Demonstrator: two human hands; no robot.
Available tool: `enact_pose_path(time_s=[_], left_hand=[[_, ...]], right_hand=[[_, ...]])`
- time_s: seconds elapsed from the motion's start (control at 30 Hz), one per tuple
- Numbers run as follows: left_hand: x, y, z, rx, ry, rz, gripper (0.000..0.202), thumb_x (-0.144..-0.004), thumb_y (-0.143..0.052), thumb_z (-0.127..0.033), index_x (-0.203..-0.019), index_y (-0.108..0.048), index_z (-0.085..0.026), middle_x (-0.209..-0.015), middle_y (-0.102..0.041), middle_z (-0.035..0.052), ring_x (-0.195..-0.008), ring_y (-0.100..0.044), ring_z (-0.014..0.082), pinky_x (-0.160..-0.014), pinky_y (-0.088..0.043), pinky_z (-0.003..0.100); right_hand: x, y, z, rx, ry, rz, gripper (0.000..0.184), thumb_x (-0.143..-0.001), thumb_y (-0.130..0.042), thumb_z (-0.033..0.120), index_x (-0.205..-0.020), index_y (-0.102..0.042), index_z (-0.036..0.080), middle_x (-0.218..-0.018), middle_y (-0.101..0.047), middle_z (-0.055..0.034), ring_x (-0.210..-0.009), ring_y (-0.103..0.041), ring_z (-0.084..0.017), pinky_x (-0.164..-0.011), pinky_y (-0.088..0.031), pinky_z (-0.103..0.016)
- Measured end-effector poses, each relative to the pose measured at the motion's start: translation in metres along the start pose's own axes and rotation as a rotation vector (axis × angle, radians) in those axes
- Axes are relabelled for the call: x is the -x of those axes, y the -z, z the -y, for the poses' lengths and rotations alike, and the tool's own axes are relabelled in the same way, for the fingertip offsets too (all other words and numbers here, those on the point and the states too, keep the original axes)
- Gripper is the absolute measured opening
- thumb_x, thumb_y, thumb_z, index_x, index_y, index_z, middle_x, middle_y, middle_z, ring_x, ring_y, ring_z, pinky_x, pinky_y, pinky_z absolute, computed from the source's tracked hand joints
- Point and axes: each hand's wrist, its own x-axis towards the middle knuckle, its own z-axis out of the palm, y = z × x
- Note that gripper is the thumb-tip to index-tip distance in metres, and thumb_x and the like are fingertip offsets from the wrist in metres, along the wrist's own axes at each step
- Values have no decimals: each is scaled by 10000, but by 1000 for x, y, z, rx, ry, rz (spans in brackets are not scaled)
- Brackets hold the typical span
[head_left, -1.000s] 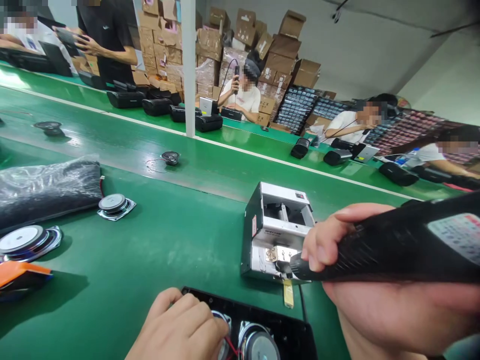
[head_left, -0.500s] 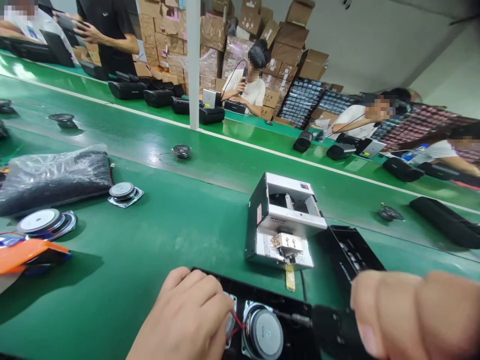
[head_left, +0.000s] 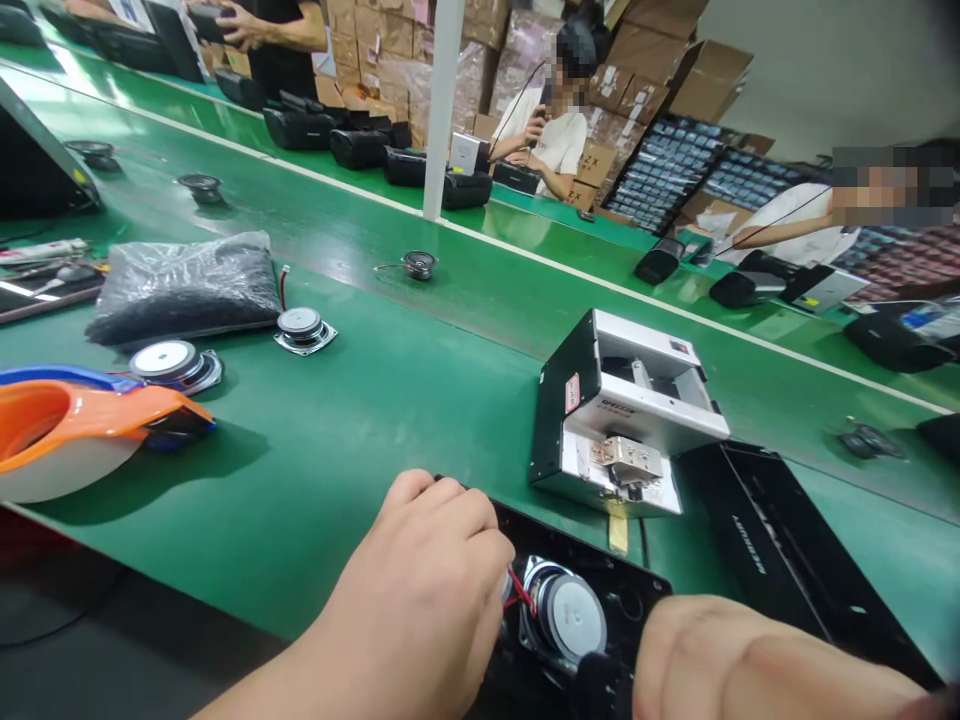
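Note:
A black speaker panel (head_left: 637, 595) lies at the near edge of the green table, with a round speaker driver (head_left: 566, 620) set in it and red wires beside it. My left hand (head_left: 427, 600) rests on the panel's left part, fingers curled over a second driver that is mostly hidden. My right hand (head_left: 750, 665) is at the bottom right, wrapped round a black power screwdriver (head_left: 600, 685) whose front end shows just below the driver. A silver screw feeder box (head_left: 622, 415) stands behind the panel.
Another black panel (head_left: 780, 545) lies to the right of the feeder. To the left are loose speaker drivers (head_left: 304, 328), a black plastic bag (head_left: 184, 285) and an orange tape dispenser (head_left: 82, 425). Other people work across the green conveyor (head_left: 450, 300), with cardboard boxes behind.
My right hand has brought the screwdriver from the screw feeder down to the panel's driver. My view has dropped and shifted left. My left hand stays on the panel.

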Motion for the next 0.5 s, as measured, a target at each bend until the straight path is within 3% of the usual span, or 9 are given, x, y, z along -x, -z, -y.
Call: enact_pose_path(time_s=[0.13, 0.23, 0.33, 0.43, 0.5], left_hand=[[-1, 0, 1, -3, -8, 1, 276, -1046, -527, -118, -853, -707, -200, -905, -660, 21, -844, -580, 227, -829, -316, 467], [-1, -1, 1, -15, -1, 10, 280, -1046, -527, -122, -827, -684, -197, -889, -651, 21, -824, -568, 224, -819, -315, 470], [-1, -1, 1, -20, -4, 4, 291, -1053, -523, -127, -817, -680, -196, -878, -643, 21, -812, -560, 222, -809, -315, 472], [-2, -1, 0, -12, -8, -5, 293, -1050, -525, -131, -815, -685, -199, -874, -643, 21, -807, -556, 223, -804, -316, 473], [-2, -1, 0, -12, -5, -13, 291, -1041, -526, -121, -809, -682, -200, -866, -640, 19, -799, -552, 222, -799, -315, 471]], right_hand=[[-11, -19, 0, -61, -21, -128, 337, -740, -997, 409, -1011, -797, 425, -674, -642, 14, -593, -712, -277, -409, -592, -374], [-16, -31, 2, -108, -42, -177, 355, -739, -989, 467, -1029, -790, 422, -684, -635, 5, -617, -718, -292, -422, -601, -389], [-14, -28, -1, -136, -63, -194, 322, -755, -981, 522, -988, -790, 408, -664, -620, 3, -592, -700, -287, -407, -584, -388], [-4, -3, -11, -150, -103, -41, 284, -865, -894, 637, -836, -788, 376, -605, -595, -5, -538, -681, -279, -373, -552, -386], [3, 19, -19, -150, -124, 161, 436, -992, -737, 702, -727, -774, 358, -573, -599, -16, -513, -678, -273, -377, -559, -397]])
